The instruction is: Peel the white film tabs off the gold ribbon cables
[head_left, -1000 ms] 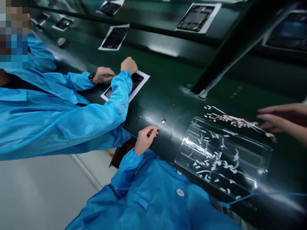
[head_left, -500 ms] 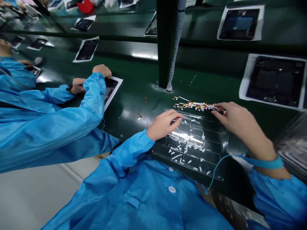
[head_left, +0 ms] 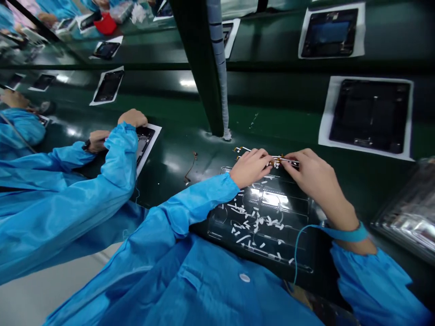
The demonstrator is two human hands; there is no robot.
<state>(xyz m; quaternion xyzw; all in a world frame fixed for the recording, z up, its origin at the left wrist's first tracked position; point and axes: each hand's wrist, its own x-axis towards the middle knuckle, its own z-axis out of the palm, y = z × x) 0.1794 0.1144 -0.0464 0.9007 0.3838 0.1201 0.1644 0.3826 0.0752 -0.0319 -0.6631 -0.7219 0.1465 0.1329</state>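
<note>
My left hand (head_left: 250,166) and my right hand (head_left: 311,175) meet over a strip of small orange-and-white flex parts (head_left: 285,159) lying on the dark green bench just beyond a clear plastic tray (head_left: 299,217). Both hands have their fingers curled in a pinch on the strip. The tray holds several white paper scraps. A blue wrist strap (head_left: 346,234) with a thin cord circles my right wrist.
A co-worker in a blue coat (head_left: 68,190) works at my left, hands (head_left: 132,118) on a dark device on white paper (head_left: 147,136). A green post (head_left: 204,68) rises ahead. Another dark device on paper (head_left: 369,115) lies at the right; a shiny tray (head_left: 408,217) sits far right.
My view has swung right and closer. My left hand moved from the bench edge across the tray to the strip, and my right hand closed in on the strip too.
</note>
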